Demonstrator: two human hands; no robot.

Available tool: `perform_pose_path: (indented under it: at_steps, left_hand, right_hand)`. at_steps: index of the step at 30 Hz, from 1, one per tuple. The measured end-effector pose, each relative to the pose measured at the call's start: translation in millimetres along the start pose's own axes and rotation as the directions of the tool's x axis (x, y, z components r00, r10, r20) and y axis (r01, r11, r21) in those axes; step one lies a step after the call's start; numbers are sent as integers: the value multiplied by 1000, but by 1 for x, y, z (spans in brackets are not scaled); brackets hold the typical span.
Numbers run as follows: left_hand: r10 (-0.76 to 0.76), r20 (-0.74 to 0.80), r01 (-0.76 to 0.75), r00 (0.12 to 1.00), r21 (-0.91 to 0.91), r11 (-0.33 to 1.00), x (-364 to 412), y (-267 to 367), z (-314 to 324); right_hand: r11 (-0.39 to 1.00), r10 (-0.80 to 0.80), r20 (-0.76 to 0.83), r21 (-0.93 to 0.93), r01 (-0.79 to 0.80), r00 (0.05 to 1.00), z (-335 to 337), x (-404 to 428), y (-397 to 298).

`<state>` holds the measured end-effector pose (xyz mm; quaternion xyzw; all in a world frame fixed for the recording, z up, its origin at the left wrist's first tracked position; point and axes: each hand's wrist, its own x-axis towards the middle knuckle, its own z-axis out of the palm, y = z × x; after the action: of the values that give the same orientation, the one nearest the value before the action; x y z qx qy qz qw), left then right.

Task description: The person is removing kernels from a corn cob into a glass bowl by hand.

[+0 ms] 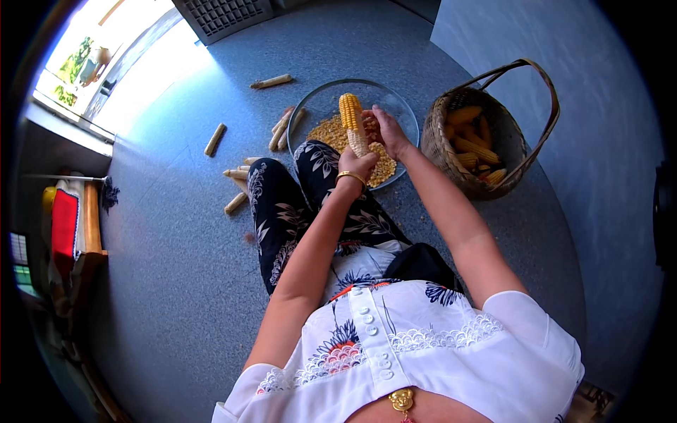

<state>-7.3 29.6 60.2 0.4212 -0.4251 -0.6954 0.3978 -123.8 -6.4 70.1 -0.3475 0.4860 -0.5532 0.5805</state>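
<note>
My left hand (pixel 360 165) grips the lower end of a corn cob (pixel 351 119), which stands nearly upright over a clear glass bowl (pixel 411 106). Yellow kernels cover the cob's upper part; its lower part is pale and stripped. A gold bangle circles my left wrist. Beside the cob is my right hand (pixel 390 132), thumb raised and fingers apart, with fingertips at or near the cob's right side. Whether any loose kernels lie in that palm is hidden. Loose corn kernels (pixel 327 133) spread over the bottom of the bowl, which my hands and a knee partly cover.
To the right stands a woven basket (pixel 441 153) with a tall handle, holding several unshelled corn cobs (pixel 476 150). Stripped cobs (pixel 280 129) lie on the speckled floor (pixel 174 254) left of the bowl, more (pixel 235 201) by my knee. A wall (pixel 555 116) rises beyond the basket.
</note>
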Motion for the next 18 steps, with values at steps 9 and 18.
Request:
perform_pose_path:
  at_steps: [9, 18]
  left_hand:
    - [30, -35, -29, 999, 42, 999, 6, 2, -4]
    - [-101, 59, 111, 993, -210, 971, -1, 11, -4]
  right_hand:
    - [982, -50, 203, -170, 85, 978, 2, 2, -5]
    - [943, 141, 277, -331, -43, 950, 5, -5, -10]
